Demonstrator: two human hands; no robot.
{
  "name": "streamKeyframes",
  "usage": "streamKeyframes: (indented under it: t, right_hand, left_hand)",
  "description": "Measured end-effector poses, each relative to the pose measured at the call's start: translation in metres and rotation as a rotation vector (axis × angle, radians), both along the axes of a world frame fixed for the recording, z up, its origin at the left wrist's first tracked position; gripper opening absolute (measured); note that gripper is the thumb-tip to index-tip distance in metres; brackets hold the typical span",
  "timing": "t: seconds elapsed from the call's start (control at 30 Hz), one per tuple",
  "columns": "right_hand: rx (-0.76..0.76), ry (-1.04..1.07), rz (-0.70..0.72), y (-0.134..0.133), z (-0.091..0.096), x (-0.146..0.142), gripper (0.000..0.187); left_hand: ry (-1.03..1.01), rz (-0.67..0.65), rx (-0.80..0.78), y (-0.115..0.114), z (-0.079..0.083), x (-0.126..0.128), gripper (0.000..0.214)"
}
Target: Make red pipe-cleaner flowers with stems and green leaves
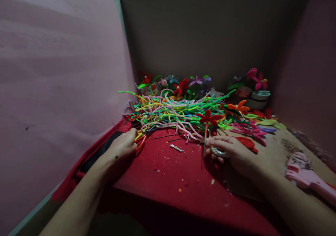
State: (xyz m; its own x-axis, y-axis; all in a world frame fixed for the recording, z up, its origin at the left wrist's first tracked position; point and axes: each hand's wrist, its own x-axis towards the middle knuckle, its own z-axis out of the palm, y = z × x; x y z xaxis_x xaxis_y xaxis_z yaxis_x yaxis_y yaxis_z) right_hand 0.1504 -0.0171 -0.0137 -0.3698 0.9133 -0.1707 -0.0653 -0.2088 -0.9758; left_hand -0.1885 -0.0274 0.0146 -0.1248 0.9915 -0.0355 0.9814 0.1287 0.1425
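Observation:
A red pipe-cleaner flower (208,117) stands upright on a thin stem, pinched between the thumb and fingers of my right hand (231,154). The same hand also has a roll of tape (219,152) in its curled fingers. On the left, my left hand (124,143) is closed around the orange handles of scissors (141,141), whose dark blades point toward the pile. Its fingertips are partly hidden. Beyond both hands lies a large tangled pile of coloured pipe cleaners (173,112).
Finished flowers (183,84) line the back, beside a lidded jar (259,99). At right, cardboard (273,155) carries loose petals, an orange flower (238,106) and a pink glue gun (304,174). Scraps dot the red cloth (168,180). Walls close in on both sides.

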Motion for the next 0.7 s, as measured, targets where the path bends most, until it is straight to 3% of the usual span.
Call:
streamKeyframes:
  t: [0.23, 0.4, 0.5, 0.53, 0.63, 0.7]
  right_hand:
    - [0.021, -0.021, -0.001, 0.003, 0.0, 0.001, 0.02]
    - [0.078, -0.056, 0.02, -0.002, 0.009, 0.0, 0.019]
    - [0.083, -0.045, 0.039, -0.004, 0.01, 0.0, 0.016]
    - [0.082, -0.035, 0.046, -0.004, 0.01, 0.0, 0.015]
    - [0.071, -0.018, 0.041, -0.003, 0.008, 0.0, 0.015]
    - [0.07, -0.015, 0.03, -0.002, 0.006, 0.0, 0.014]
  left_hand:
    - [0.19, -0.026, -0.158, -0.025, 0.012, 0.011, 0.017]
    - [0.186, -0.086, -0.118, -0.033, 0.015, 0.021, 0.017]
    - [-0.096, -0.271, -0.129, -0.041, 0.012, 0.033, 0.021]
    - [-0.291, -0.326, -0.187, -0.044, 0.01, 0.04, 0.021]
    - [-0.907, -0.302, -0.475, -0.054, 0.008, 0.069, 0.022]
    - [-1.15, -0.354, -0.59, -0.058, 0.007, 0.091, 0.02]
